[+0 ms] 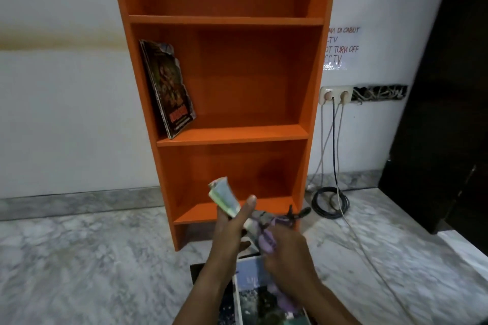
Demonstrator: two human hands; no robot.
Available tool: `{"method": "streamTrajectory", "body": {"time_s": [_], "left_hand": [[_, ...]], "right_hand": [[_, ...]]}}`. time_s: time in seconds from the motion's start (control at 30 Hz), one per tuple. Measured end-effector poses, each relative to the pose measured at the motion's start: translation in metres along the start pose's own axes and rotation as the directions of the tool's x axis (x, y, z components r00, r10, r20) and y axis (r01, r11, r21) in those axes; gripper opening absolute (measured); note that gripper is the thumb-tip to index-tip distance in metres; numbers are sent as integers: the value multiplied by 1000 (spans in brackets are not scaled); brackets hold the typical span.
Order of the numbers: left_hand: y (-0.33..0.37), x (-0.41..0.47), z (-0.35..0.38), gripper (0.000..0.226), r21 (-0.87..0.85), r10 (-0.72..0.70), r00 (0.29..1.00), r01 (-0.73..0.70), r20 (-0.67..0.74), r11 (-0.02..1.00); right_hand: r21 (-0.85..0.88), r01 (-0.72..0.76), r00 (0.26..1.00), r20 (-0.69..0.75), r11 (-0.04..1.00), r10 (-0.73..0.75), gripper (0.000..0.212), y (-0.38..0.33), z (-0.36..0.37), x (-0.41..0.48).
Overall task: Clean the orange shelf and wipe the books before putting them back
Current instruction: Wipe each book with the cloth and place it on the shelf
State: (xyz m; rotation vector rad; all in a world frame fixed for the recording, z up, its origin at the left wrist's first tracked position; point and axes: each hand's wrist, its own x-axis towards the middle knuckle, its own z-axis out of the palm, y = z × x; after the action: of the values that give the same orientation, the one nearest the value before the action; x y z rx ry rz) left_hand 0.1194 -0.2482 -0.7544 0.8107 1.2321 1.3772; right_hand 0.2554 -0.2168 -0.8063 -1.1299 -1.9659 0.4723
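The orange shelf (232, 132) stands against the white wall, its boards bare except for one dark book (169, 90) leaning on the left side of the middle compartment. In front of the bottom compartment my left hand (232, 224) holds a thin, pale green book (224, 198) tilted up and away from me. My right hand (285, 248) grips a purple cloth (266, 240) pressed against the near end of that book. Both hands are blurred by motion. Below them a stack of books (253, 293) lies on the floor.
Marble floor (92, 258) surrounds the shelf. To the right, a wall socket (335, 95) feeds cables that run down to a black coil (330, 202) and a white cord across the floor. A dark door (443, 113) fills the right edge.
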Motion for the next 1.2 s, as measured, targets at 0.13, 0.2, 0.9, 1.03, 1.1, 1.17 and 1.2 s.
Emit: {"method": "streamTrajectory", "body": {"time_s": [0.13,0.2,0.9,1.03,1.1,1.17,1.2], "left_hand": [[14,-1,-4,68,-208,-47,982,8,-185,978],[13,-2,-5,54,-249,-103,991,78,-87,965],[45,-22,-19,51,-414,78,997,-59,29,908],[51,-15,-46,40,-369,105,993,-116,-50,922],[46,-5,-54,39,-253,123,984,-153,-130,955],[36,2,-54,46,-23,155,941,-169,-300,985],[31,1,-49,59,19,136,908,-140,-397,990]], "right_hand": [[218,357,905,161,908,-395,19,8,34,-4],[69,46,984,170,997,-57,54,-1,24,-19],[738,-440,877,231,512,422,70,55,8,-5],[790,-414,888,240,452,393,91,57,-5,-1],[782,-367,901,165,504,400,85,46,-25,10],[716,-304,920,50,628,388,71,28,-44,19],[665,-249,939,-13,704,344,60,18,-49,24]]}}
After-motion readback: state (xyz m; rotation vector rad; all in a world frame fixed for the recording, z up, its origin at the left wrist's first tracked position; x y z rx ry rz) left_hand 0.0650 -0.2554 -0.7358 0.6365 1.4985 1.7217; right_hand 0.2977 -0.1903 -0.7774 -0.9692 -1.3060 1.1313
